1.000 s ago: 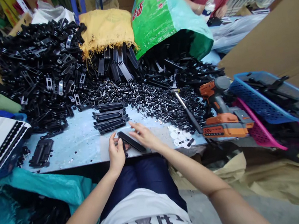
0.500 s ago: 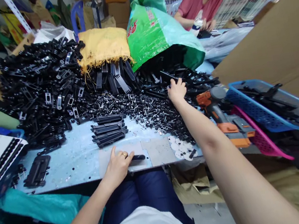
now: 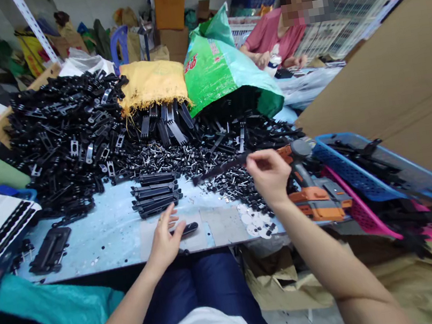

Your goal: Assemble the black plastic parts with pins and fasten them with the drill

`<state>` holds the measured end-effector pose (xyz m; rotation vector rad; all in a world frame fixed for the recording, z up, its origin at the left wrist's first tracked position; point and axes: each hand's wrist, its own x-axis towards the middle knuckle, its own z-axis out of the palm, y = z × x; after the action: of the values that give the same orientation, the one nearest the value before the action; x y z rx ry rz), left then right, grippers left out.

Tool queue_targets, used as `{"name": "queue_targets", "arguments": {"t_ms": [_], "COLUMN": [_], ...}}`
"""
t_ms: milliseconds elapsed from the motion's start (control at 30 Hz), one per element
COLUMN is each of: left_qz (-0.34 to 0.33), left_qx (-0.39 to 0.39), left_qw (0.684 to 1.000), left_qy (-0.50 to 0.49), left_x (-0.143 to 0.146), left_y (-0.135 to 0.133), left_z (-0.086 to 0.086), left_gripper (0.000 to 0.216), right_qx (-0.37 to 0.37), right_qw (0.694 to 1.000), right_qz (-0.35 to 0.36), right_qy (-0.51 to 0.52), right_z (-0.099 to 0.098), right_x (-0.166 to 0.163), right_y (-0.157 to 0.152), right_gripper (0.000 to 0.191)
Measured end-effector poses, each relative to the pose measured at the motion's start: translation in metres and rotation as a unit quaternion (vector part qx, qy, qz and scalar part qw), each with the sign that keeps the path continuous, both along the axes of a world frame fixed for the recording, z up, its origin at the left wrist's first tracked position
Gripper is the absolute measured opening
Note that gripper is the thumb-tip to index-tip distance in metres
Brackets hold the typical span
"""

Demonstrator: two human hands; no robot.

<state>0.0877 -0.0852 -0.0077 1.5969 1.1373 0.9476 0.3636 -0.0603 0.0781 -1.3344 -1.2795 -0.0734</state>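
Observation:
My right hand (image 3: pixel 270 174) pinches one end of a long, thin black plastic piece (image 3: pixel 223 168), a little blurred, over the heap of pins. My left hand (image 3: pixel 166 238) is at the table's front edge, fingers apart. Beside its thumb a short black part (image 3: pixel 189 229) lies on a grey pad; whether they touch I cannot tell. Just beyond the left fingers is a row of long black assembled pieces (image 3: pixel 156 194). Small black-headed pins (image 3: pixel 187 158) are heaped in the middle, and black plastic parts (image 3: pixel 242 136) spill from a green sack (image 3: pixel 214 70).
A large pile of black clips (image 3: pixel 73 129) covers the left back, beside a yellow sack (image 3: pixel 153 82). An orange cordless drill (image 3: pixel 312 196) lies right of my right hand, next to blue (image 3: pixel 364 175) and pink baskets (image 3: pixel 359 211). Another person (image 3: pixel 279 39) works across the table.
My right hand has drawn back from the black parts near the green sack toward me, bringing a long black piece. My left fingers have lifted and spread beside the short black part.

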Motion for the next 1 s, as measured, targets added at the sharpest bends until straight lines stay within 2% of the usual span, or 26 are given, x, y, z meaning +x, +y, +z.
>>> {"name": "queue_targets", "arguments": {"t_ms": [67,133,233,333,400,467,500,533,600,633,667,700,767,800,833,867,933,1000], "left_qz": [0.014,-0.006,-0.083,-0.155,-0.153,-0.125,-0.114,-0.12,-0.179,-0.202,-0.208,-0.194,-0.132,-0.116,-0.124,-0.147,-0.196,-0.216], "left_qx": [-0.109,-0.187,-0.217,-0.189,-0.215,-0.281,-0.315,-0.348,-0.392,-0.386,-0.351,-0.283,-0.084,0.009,0.074,0.113,0.14,0.159], "left_qw": [0.984,0.96,0.96,0.966,0.961,0.945,0.934,0.921,0.896,0.897,0.912,0.939,0.982,0.98,0.964,0.943,0.904,0.883], "left_qy": [-0.14,-0.207,-0.154,-0.081,-0.08,-0.108,-0.122,-0.128,-0.104,-0.077,-0.043,-0.002,0.105,0.165,0.224,0.278,0.352,0.385], "left_x": [0.006,0.008,0.007,0.007,0.009,0.01,0.011,0.01,0.009,0.008,0.007,0.007,0.008,0.01,0.012,0.014,0.019,0.022], "left_y": [0.002,0.0,-0.012,-0.028,-0.034,-0.036,-0.035,-0.034,-0.032,-0.03,-0.028,-0.024,-0.015,-0.01,-0.005,-0.001,0.004,0.004], "left_z": [0.013,0.024,0.032,0.032,0.031,0.03,0.031,0.032,0.034,0.035,0.035,0.034,0.027,0.023,0.017,0.012,0.002,-0.003], "left_gripper": [0.062,0.068,0.062,0.054,0.047,0.036,0.034,0.036,0.044,0.049,0.052,0.053,0.045,0.04,0.037,0.036,0.039,0.052], "right_qx": [-0.04,-0.099,-0.151,-0.162,-0.15,-0.117,-0.099,-0.088,-0.09,-0.102,-0.126,-0.158,-0.239,-0.281,-0.316,-0.341,-0.369,-0.377], "right_qw": [0.986,0.953,0.914,0.908,0.937,0.982,0.989,0.978,0.91,0.869,0.832,0.804,0.762,0.745,0.733,0.724,0.719,0.725], "right_qz": [0.088,0.151,0.159,0.127,0.108,0.095,0.106,0.13,0.211,0.253,0.284,0.3,0.308,0.303,0.296,0.289,0.268,0.239], "right_qy": [0.139,0.243,0.34,0.366,0.295,0.116,-0.007,-0.134,-0.344,-0.413,-0.46,-0.489,-0.518,-0.523,-0.525,-0.525,-0.524,-0.524], "right_z": [-0.017,-0.035,-0.054,-0.062,-0.062,-0.06,-0.059,-0.058,-0.057,-0.058,-0.06,-0.063,-0.071,-0.075,-0.079,-0.082,-0.088,-0.09], "right_x": [-0.036,-0.063,-0.079,-0.076,-0.073,-0.071,-0.071,-0.071,-0.069,-0.066,-0.062,-0.058,-0.047,-0.043,-0.039,-0.037,-0.035,-0.037], "right_y": [-0.029,-0.048,-0.058,-0.057,-0.059,-0.066,-0.071,-0.076,-0.084,-0.086,-0.087,-0.087,-0.085,-0.083,-0.081,-0.08,-0.078,-0.078], "right_gripper": [0.011,0.016,0.024,0.028,0.025,0.023,0.025,0.029,0.032,0.029,0.026,0.025,0.027,0.031,0.034,0.036,0.037,0.037]}}
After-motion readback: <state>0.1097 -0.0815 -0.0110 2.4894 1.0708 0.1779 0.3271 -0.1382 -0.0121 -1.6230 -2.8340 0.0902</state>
